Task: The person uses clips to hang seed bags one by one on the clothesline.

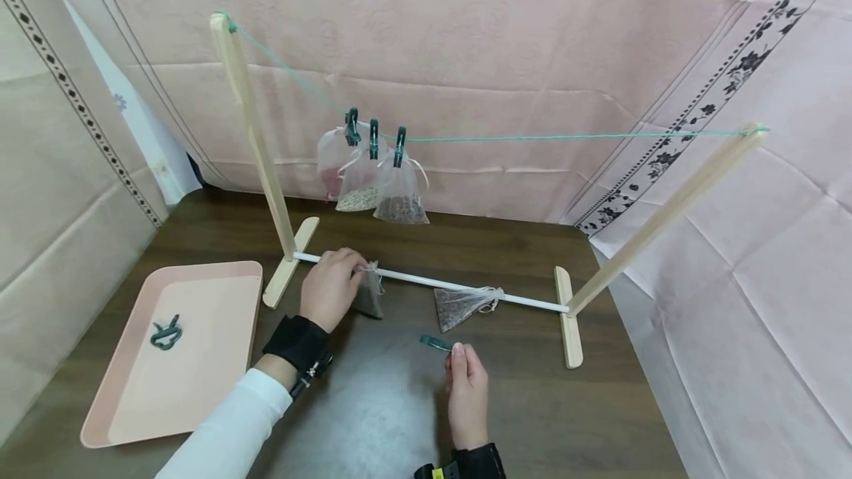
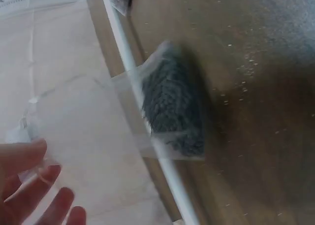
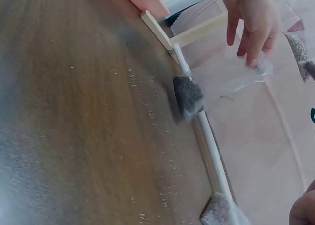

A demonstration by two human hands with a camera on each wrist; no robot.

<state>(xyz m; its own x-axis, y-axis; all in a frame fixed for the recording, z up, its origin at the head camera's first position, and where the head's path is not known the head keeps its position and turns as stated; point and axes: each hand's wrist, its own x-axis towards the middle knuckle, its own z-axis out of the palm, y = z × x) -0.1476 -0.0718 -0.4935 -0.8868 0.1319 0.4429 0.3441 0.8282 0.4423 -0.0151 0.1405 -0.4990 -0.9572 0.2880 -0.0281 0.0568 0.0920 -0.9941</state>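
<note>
Sheer bag in the left hand, green clip in the right hand

At far left, a pink tray lies on the brown table. Loose clips overlap on it; their count cannot be confirmed. Next stands the left post, on a wooden foot.

The left hand's grip is narrow: thumb and fingertips pinch the bag's top. The back of the hand hides this hold in the head view; the left wrist view cuts the hand off. The bag's dark-filled base sits at the table beside the white rod, its upper fabric drawn across the rod. The filling cannot be identified.

Beyond, 3 hanging bags are fixed to a green cord by 3 cord clips. The leftmost is partly covered by its neighbour.

The right hand pinches the clip above the table, its rear hidden by the fingers. The right wrist view shows only a part of this hand. Near it, another filled bag lies with its neck over the rod. The right post stands at far right.
</note>
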